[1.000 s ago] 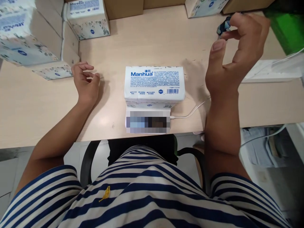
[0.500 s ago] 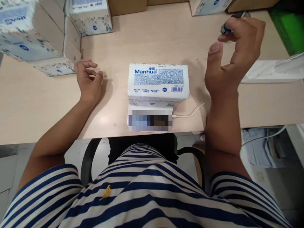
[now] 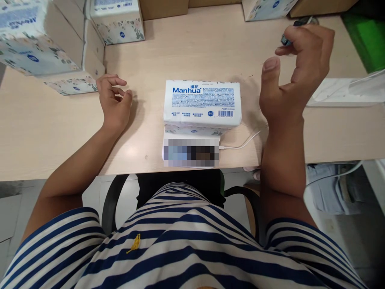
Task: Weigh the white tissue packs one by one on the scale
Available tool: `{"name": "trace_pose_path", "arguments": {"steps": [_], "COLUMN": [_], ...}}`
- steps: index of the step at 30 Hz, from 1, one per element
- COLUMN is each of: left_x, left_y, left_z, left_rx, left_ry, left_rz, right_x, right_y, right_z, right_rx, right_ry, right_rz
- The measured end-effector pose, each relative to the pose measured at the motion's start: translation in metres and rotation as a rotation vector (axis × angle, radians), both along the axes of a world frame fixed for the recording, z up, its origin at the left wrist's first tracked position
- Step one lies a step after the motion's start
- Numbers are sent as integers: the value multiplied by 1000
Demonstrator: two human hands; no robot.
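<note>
My left hand [image 3: 113, 102] rests at the left of the table, fingers loosely curled and thumb apart, holding nothing. Between my hands stands a white pack of tissues [image 3: 203, 102] printed "Manhua" in blue, its text side facing up. In front of the pack a white device [image 3: 191, 141] with a blurred-out screen lies by the table edge. My right hand [image 3: 296, 66] is raised at the right, thumb and fingers spread wide, with nothing between them. Just beyond its fingertips is a small dark object [image 3: 286, 39], partly hidden by the hand.
Stacked tissue packs [image 3: 60, 48] fill the far left, with another pack [image 3: 117, 24] beside them. One more pack [image 3: 267, 9] and a cardboard box [image 3: 325, 6] stand at the back right. A white cable [image 3: 240, 146] runs right from the device. A white power strip [image 3: 333, 91] lies at the right.
The view has shifted slightly, so the table things sit a little further right. Both hands keep nearly the same pose, and the tissue pack stays in place.
</note>
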State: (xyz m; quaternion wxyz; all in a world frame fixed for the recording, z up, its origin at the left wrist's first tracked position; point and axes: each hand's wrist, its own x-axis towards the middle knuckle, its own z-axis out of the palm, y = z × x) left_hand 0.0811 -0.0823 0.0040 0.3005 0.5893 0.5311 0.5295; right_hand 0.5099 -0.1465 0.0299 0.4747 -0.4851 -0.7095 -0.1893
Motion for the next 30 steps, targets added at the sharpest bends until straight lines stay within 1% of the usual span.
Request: {"name": "trace_pose_path", "arguments": {"steps": [2, 3, 5, 8, 10, 13, 19, 25, 28, 30], "left_x": [-1, -2, -5, -9, -10, -11, -12, -12, -10, -10], "left_y": [1, 2, 6, 11, 13, 11, 9, 12, 11, 7], "left_z": [-2, -3, -8, -14, -16, -14, -9, -11, -10, -5], "left_rx": [8, 18, 48, 100, 113, 100, 41, 25, 22, 64], "left_ry": [13, 34, 95, 194, 238, 285, 357, 430, 436, 405], "left_rz": [-10, -14, -14, -4, -4, 4, 7, -12, 7, 49], "right_x": [0, -1, -6, -15, -19, -22, -21, -20, -19, -19], "right_y": [-2, -3, -9, -17, -21, -22, -21, -21, -18, -19], "right_z": [0, 1, 4, 13, 17, 20, 18, 17, 13, 11], "right_rx": [83, 93, 50, -70, -114, -127, -77, -93, -94, -82], "right_ry": [-59, -78, -84, -51, -39, -20, -10, 14, 16, -25], "right_rz": [47, 51, 13, -82, -100, -96, -84, -76, -91, -105]}}
